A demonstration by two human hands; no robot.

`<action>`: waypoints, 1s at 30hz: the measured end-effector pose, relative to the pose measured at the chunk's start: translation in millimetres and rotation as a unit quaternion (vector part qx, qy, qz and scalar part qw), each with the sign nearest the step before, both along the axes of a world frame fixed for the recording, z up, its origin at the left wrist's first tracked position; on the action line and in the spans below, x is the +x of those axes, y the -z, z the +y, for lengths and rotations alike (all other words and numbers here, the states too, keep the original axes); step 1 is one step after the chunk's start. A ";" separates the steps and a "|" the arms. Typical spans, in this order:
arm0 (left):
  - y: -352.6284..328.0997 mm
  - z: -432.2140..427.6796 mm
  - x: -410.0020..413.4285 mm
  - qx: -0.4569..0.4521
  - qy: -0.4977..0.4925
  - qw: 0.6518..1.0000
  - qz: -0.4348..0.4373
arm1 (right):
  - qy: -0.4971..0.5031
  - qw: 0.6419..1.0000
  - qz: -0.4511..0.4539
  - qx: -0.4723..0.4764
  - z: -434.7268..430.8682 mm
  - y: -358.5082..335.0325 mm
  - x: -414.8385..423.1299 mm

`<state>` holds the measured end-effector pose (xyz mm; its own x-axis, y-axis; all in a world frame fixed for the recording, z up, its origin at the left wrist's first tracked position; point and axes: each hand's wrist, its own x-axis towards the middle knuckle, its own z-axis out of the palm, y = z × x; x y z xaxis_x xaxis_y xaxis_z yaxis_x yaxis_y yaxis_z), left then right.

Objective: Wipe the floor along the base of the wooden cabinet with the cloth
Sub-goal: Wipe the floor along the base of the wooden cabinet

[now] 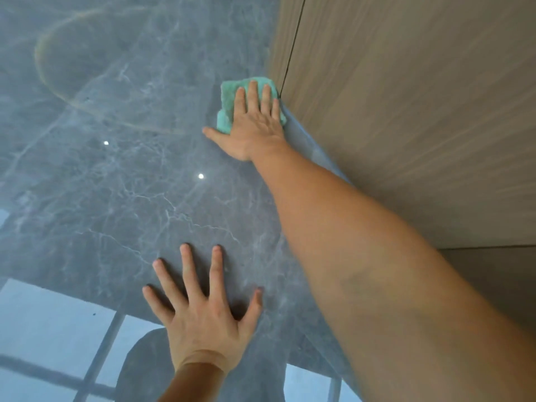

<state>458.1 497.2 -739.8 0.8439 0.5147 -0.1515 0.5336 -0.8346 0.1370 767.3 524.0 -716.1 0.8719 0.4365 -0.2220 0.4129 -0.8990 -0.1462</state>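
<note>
A folded green cloth (229,100) lies on the glossy grey marble floor (116,184), right at the base of the wooden cabinet (406,97). My right hand (252,126) presses flat on top of the cloth, fingers spread and pointing away, little finger almost against the cabinet. The arm stretches out along the cabinet front. My left hand (200,311) rests flat on the floor nearer to me, fingers apart, holding nothing.
The cabinet fills the right side, with a dark vertical seam (293,50) between two panels just beyond the cloth. The polished floor mirrors a window grid (58,343) at the lower left and two small ceiling lights (200,176).
</note>
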 end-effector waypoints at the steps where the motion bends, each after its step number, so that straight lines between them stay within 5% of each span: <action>1: 0.5 0.6 -0.1 0.003 0.001 1.000 0.000 | -0.012 1.000 -0.002 0.001 -3.4 -0.5 3.0; 9: -3.8 1.7 0.0 -0.005 -0.005 1.000 0.002 | -0.066 0.998 -0.019 0.011 -120.1 -4.7 -53.5; 16: -5.6 -1.8 1.9 -0.029 -0.014 0.999 -0.004 | 0.140 0.990 0.013 -0.001 -260.6 -13.4 -243.7; 26: -15.7 -0.7 -4.3 -0.062 -0.020 0.997 -0.039 | 0.226 0.966 0.111 0.056 -236.5 -29.1 -422.7; 30: -36.2 -79.6 -112.3 -0.173 -0.077 0.980 -0.060 | 0.247 0.937 0.214 0.120 -230.8 -47.5 -518.7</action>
<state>345.8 417.6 -703.6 0.7822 0.5735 -0.2433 0.6127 -0.6375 0.4671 248.6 293.3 -668.6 0.8345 0.0851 -0.5444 -0.1878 -0.8849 -0.4263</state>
